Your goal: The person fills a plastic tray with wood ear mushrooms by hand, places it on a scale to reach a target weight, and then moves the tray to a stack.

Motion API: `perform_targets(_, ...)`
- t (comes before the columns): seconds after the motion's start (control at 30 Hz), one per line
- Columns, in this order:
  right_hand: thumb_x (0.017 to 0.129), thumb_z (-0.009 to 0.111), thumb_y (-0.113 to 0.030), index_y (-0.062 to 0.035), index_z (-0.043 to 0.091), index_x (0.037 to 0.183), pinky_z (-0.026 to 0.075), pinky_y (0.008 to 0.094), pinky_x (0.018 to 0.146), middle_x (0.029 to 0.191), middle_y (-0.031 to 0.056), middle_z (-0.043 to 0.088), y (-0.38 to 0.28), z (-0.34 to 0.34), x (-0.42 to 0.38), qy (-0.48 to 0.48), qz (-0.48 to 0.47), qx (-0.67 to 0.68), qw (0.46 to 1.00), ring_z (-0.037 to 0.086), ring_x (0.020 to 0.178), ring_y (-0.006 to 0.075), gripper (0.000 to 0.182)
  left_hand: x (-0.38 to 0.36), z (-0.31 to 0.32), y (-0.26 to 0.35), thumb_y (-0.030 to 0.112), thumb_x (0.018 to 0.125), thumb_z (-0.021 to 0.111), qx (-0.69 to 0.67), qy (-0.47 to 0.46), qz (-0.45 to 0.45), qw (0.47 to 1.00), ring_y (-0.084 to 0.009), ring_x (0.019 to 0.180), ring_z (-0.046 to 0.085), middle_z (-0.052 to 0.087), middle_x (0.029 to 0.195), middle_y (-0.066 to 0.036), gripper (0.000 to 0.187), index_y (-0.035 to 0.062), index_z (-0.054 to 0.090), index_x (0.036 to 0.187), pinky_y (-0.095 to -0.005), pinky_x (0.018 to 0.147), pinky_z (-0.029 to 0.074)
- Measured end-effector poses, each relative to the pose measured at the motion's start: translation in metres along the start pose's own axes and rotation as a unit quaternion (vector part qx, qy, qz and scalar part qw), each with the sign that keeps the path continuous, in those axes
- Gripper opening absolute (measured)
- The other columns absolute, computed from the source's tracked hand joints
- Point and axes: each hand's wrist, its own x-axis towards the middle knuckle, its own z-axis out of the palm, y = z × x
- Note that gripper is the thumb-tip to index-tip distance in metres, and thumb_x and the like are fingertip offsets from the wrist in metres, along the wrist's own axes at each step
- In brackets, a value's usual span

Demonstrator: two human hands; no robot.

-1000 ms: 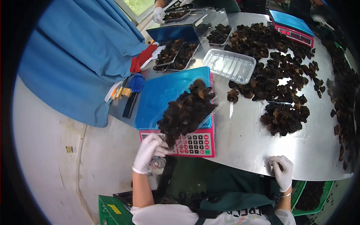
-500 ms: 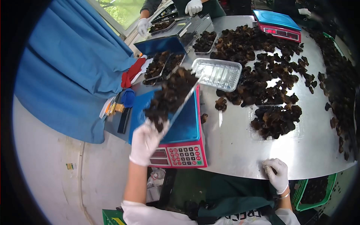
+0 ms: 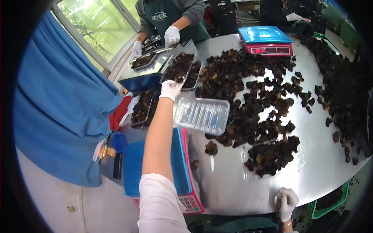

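Observation:
My left hand (image 3: 170, 90), in a white glove, grips the near edge of a clear tray filled with dark mushrooms (image 3: 181, 68), held out beside the wrapping machine. Below my forearm lies the blue-topped scale (image 3: 180, 163), partly hidden by my arm. An empty clear tray (image 3: 203, 114) rests just right of that forearm. At the table's near edge, my gloved right hand (image 3: 286, 202) has its fingers curled in; whether they hold anything is hidden. Another filled tray (image 3: 272, 157) sits on the metal table (image 3: 241, 190) above it.
A co-worker (image 3: 167, 19) in a dark apron stands across, gloved hands near a small filled tray (image 3: 143, 61). A second scale (image 3: 266, 39) is at the back. Loose mushrooms (image 3: 221, 73) cover the table's middle and right side. A green crate (image 3: 330, 211) is below right.
My left hand has carried the filled tray from above the near scale, away from me, to beside the machine. The view has tilted up. My right hand stays by the table edge.

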Motion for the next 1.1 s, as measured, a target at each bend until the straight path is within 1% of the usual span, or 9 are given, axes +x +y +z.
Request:
perform_targets(0.37, 0.095, 0.053, -0.004, 0.0003, 0.061, 0.107, 0.047, 0.025, 0.062, 0.098, 0.0099, 0.06, 0.029, -0.011, -0.026, -0.006, 0.144, 0.153, 0.978, 0.052, 0.067, 0.0126, 0.015, 0.114, -0.039, -0.03, 0.002, 0.071, 0.04, 0.045, 0.047, -0.016, 0.998, -0.0442, 0.1, 0.059, 0.061, 0.098, -0.028, 0.023, -0.0122, 0.054, 0.084, -0.054, 0.093, 0.05)
perform_targets(0.53, 0.087, 0.053, 0.001, 0.0025, 0.063, 0.087, 0.042, 0.025, 0.055, 0.069, 0.0075, 0.058, 0.014, -0.004, -0.001, 0.027, 0.043, 0.073, 0.996, 0.055, 0.059, 0.0143, 0.01, 0.055, 0.001, -0.006, 0.018, 0.079, 0.046, 0.131, 0.155, -0.054, 0.978, -0.0423, 0.116, 0.051, 0.056, 0.12, -0.025, 0.039, -0.0007, 0.053, 0.114, -0.0609, 0.101, 0.037)
perform_targets(0.67, 0.084, 0.054, 0.005, 0.0028, 0.065, 0.087, 0.044, 0.0258, 0.058, 0.073, 0.0078, 0.061, 0.0, -0.006, -0.001, -0.012, 0.131, 0.087, 0.987, 0.056, 0.062, 0.0144, 0.012, -0.05, 0.044, 0.004, 0.031, 0.082, 0.06, 0.354, 0.118, -0.02, 0.928, -0.0261, 0.106, 0.053, 0.058, 0.112, -0.013, 0.049, 0.0037, 0.051, 0.121, -0.0422, 0.091, 0.042)
perform_targets(0.77, 0.082, 0.055, 0.006, 0.0022, 0.065, 0.087, 0.046, 0.0269, 0.062, 0.072, 0.0097, 0.061, 0.001, -0.018, 0.018, -0.035, 0.045, 0.012, 0.998, 0.058, 0.065, 0.0176, 0.012, -0.146, 0.058, -0.022, 0.02, 0.084, 0.063, 0.547, -0.063, 0.12, 0.826, -0.0159, 0.093, 0.056, 0.061, 0.102, -0.006, 0.042, 0.0076, 0.053, 0.122, -0.0274, 0.075, 0.043)
perform_targets(0.83, 0.078, 0.057, 0.005, 0.002, 0.064, 0.086, 0.047, 0.0292, 0.065, 0.082, 0.012, 0.061, 0.017, -0.036, 0.045, 0.026, -0.115, -0.12, 0.986, 0.058, 0.068, 0.0222, 0.011, -0.198, 0.036, -0.048, 0.011, 0.086, 0.056, 0.703, -0.269, 0.311, 0.58, -0.0137, 0.079, 0.059, 0.062, 0.088, -0.002, 0.024, 0.0059, 0.062, 0.109, -0.0254, 0.07, 0.045)
perform_targets(0.9, 0.076, 0.058, 0.004, 0.0021, 0.062, 0.086, 0.049, 0.0332, 0.067, 0.096, 0.0134, 0.061, 0.013, -0.045, 0.087, 0.109, -0.321, -0.353, 0.872, 0.058, 0.071, 0.0258, 0.011, -0.281, 0.023, -0.087, 0.019, 0.087, 0.059, 0.764, -0.196, 0.136, 0.599, -0.0215, 0.086, 0.065, 0.067, 0.089, -0.014, 0.019, 0.0036, 0.064, 0.097, -0.0307, 0.077, 0.049)
perform_targets(0.97, 0.076, 0.06, -0.002, 0.0018, 0.062, 0.088, 0.049, 0.0364, 0.069, 0.108, 0.0148, 0.059, 0.004, -0.06, 0.119, 0.049, -0.313, -0.404, 0.858, 0.059, 0.074, 0.0243, 0.013, -0.315, -0.014, -0.121, 0.023, 0.091, 0.055, 0.788, -0.259, 0.059, 0.555, -0.021, 0.068, 0.066, 0.067, 0.087, -0.016, 0.024, 0.0021, 0.061, 0.101, -0.0335, 0.068, 0.052)
perform_targets(1.03, 0.079, 0.06, -0.006, 0.0011, 0.064, 0.094, 0.049, 0.0364, 0.068, 0.104, 0.015, 0.061, 0.018, -0.066, 0.129, -0.055, -0.222, -0.342, 0.912, 0.059, 0.073, 0.0246, 0.018, -0.356, 0.004, -0.142, 0.019, 0.096, 0.051, 0.738, -0.218, -0.176, 0.614, -0.0129, 0.06, 0.063, 0.066, 0.086, -0.011, 0.027, -0.0027, 0.055, 0.112, -0.0264, 0.055, 0.051)
perform_targets(1.1, 0.082, 0.059, -0.009, 0.0004, 0.065, 0.101, 0.049, 0.0356, 0.068, 0.098, 0.0151, 0.063, 0.032, -0.061, 0.137, -0.115, -0.114, -0.275, 0.948, 0.059, 0.071, 0.0241, 0.022, -0.359, -0.008, -0.162, 0.017, 0.097, 0.048, 0.693, -0.212, -0.207, 0.657, -0.015, 0.063, 0.063, 0.065, 0.086, -0.011, 0.022, -0.0019, 0.052, 0.107, -0.0269, 0.057, 0.052)
